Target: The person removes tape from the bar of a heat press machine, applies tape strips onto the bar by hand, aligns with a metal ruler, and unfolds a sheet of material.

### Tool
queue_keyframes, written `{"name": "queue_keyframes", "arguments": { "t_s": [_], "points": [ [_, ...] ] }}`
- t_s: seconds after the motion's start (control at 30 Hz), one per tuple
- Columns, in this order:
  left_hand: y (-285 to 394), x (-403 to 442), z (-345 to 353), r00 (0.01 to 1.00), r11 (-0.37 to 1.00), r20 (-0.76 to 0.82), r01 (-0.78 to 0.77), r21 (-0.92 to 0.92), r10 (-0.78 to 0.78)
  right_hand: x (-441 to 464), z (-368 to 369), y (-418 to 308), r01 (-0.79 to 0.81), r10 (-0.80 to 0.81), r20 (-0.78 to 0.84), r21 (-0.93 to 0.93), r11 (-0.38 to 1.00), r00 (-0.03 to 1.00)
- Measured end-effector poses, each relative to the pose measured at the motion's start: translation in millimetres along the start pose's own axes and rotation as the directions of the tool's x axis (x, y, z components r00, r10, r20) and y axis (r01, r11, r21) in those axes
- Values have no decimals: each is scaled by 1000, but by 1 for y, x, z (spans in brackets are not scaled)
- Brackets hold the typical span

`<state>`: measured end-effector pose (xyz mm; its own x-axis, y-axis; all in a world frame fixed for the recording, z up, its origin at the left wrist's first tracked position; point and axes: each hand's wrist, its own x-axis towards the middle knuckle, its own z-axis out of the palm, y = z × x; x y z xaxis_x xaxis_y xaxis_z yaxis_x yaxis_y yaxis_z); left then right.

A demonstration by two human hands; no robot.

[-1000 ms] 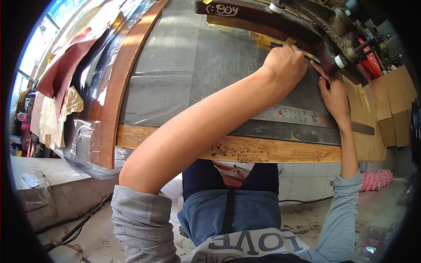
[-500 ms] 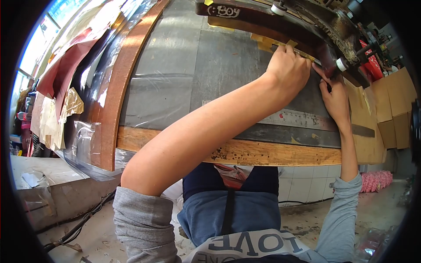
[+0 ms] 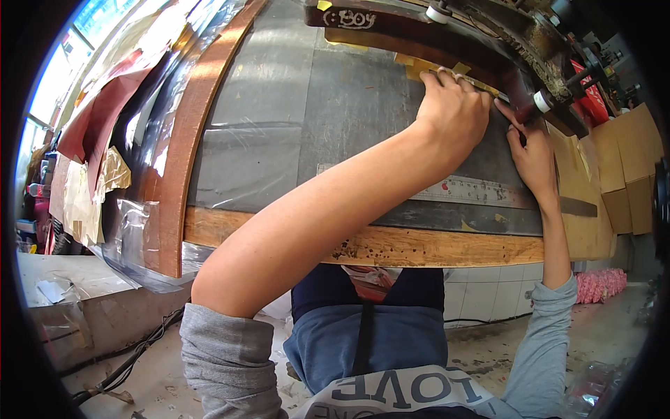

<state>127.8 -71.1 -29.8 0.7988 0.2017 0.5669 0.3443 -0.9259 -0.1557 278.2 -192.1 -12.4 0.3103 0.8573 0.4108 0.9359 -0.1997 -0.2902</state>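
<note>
My left hand [image 3: 453, 108] reaches across the dark work surface [image 3: 342, 91], its fingertips slightly apart on yellow tape [image 3: 413, 68] and a narrow pale strip beside the dark metal frame [image 3: 419, 38]. The thumb is hidden. My right hand [image 3: 536, 157] rests at the right end of that strip, index finger stretched out to its end and thumb apart, the other fingers bent. A steel ruler [image 3: 481, 191] lies on the surface below my left wrist.
A wooden edge [image 3: 433, 246] runs along the front. Brown board [image 3: 199, 119], plastic film and red sheets [image 3: 115, 105] are at the left. Clamps with white knobs [image 3: 541, 101] and cardboard [image 3: 628, 167] are at the right. Pink material [image 3: 600, 283] lies low down.
My left hand has shifted slightly left along the strip, and its fingers, bunched together before, have spread a little. My right hand stays at the strip's right end.
</note>
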Motion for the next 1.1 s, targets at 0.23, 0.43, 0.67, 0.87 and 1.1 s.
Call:
{"name": "queue_keyframes", "arguments": {
  "t_s": [0.23, 0.43, 0.67, 0.87, 1.1],
  "points": [
    [0, -1, 3, 1000, 1000, -1, -1, -11, 1, 0, 0, 2, 93, -95, -23, -71, 993, 995],
    [0, -2, 6, 999, 1000, -38, 7, -2, -7, 1, 1, 4, 77, -77, -17, -7, 997, 997],
    [-2, 0, 2, 1000, 1000, 14, -8, 9, 8, 1, 1, 2, 95, -96, -28, -32, 995, 995],
    [-6, 12, -21, 951, 998, 300, -69, -12, 70, 1, -2, -3, 23, -22, 8, -37, 999, 1000],
    [-10, 8, -14, 970, 995, 225, -94, -13, 95, 1, -3, -6, -62, 62, 58, -1, 998, 996]
  ]
}}
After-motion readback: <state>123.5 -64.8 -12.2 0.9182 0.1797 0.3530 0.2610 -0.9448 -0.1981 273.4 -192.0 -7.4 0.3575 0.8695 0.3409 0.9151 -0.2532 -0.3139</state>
